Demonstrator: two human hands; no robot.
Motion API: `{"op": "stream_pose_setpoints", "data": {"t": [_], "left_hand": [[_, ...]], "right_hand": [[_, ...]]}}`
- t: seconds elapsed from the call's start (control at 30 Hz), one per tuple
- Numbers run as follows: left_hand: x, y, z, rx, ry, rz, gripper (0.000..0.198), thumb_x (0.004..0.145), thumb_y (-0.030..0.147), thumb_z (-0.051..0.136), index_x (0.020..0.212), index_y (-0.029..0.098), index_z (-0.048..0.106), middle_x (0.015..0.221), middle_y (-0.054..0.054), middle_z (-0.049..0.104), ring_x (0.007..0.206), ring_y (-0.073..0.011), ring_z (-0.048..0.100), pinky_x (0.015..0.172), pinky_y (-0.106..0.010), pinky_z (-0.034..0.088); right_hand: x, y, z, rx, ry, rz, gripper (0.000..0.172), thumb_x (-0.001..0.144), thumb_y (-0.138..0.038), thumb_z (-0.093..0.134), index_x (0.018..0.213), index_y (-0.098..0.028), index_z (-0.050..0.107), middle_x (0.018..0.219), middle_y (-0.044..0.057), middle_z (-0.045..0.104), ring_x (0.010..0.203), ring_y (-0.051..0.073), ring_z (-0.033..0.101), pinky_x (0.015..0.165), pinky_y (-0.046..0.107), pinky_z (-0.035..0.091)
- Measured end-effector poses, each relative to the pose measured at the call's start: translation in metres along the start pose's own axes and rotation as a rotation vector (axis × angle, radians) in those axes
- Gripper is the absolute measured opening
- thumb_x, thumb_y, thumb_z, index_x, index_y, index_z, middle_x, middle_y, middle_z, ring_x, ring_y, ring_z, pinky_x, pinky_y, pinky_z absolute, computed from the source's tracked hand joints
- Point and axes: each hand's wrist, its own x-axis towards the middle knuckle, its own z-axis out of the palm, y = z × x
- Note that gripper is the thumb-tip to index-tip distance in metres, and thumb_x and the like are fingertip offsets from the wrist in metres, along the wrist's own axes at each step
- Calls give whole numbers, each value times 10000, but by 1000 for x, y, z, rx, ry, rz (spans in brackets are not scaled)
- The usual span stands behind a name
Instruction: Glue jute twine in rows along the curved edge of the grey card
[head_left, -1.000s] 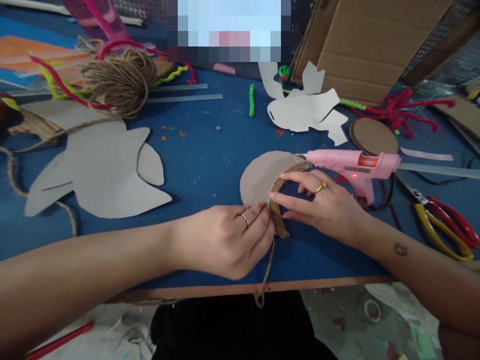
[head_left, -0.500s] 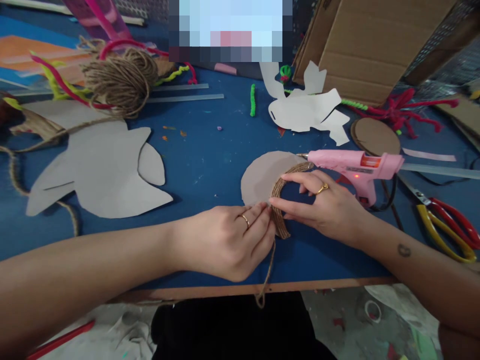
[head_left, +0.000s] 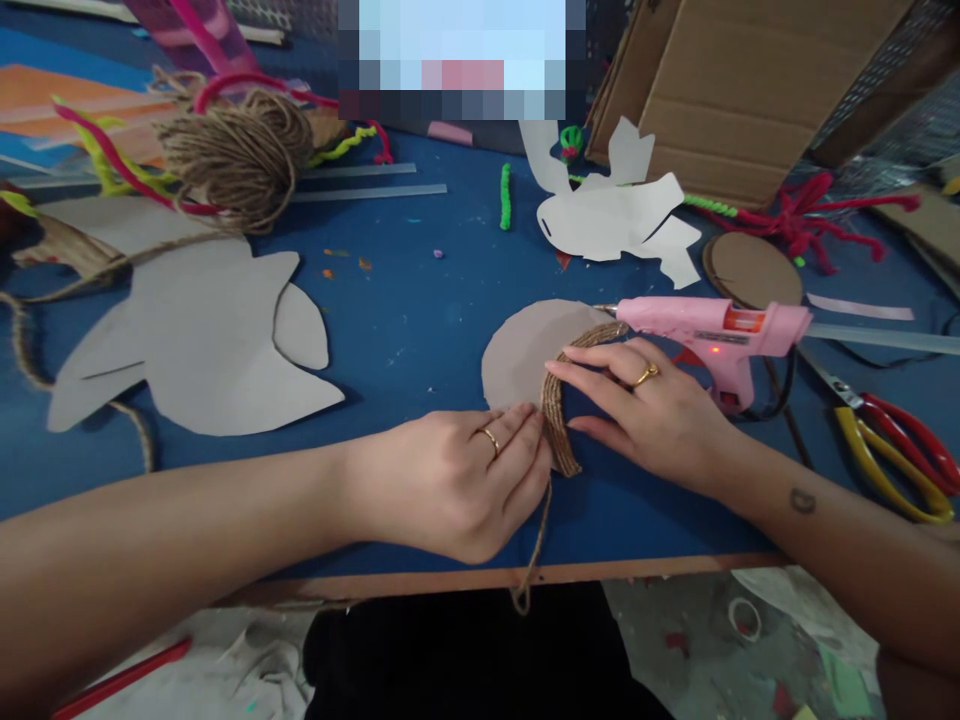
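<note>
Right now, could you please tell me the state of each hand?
Left hand: closed, pinching the coiled brown jute twine.
Right hand: partly open, fingers on the same twine.

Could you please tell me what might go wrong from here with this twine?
The pink glue gun, its red light lit, sits beside the right hand, so the fingers could touch its possibly hot nozzle. The loose twine tail over the table edge could snag and pull the wound twine off the card disc.
</note>
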Motion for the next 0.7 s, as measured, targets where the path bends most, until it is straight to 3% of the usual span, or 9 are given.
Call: {"op": "stream_pose_setpoints", "data": {"t": [0.23,0.4,0.7], "left_hand": [[0,0,0,-6,8,-6,238,875,37,446,953,-18,664,934,-217,701,904,-295,689,745,-348,628],[0,0,-2,-7,7,-6,256,876,28,426,948,-23,666,930,-218,701,889,-301,692,721,-355,632],[1,0,-1,-4,11,1,246,866,27,444,947,-16,673,924,-204,705,867,-297,698,703,-350,638]], "right_hand": [[1,0,0,-29,-9,-4,428,904,-346,500,1254,-103,546,1172,132,597,998,246,543,886,399,494],[2,1,2,-64,46,-40,523,908,-382,485,1258,6,508,1130,174,604,984,259,543,885,404,490],[3,1,0,-58,19,-24,457,905,-333,487,1232,-19,540,1113,164,612,987,257,559,883,398,496]]}}
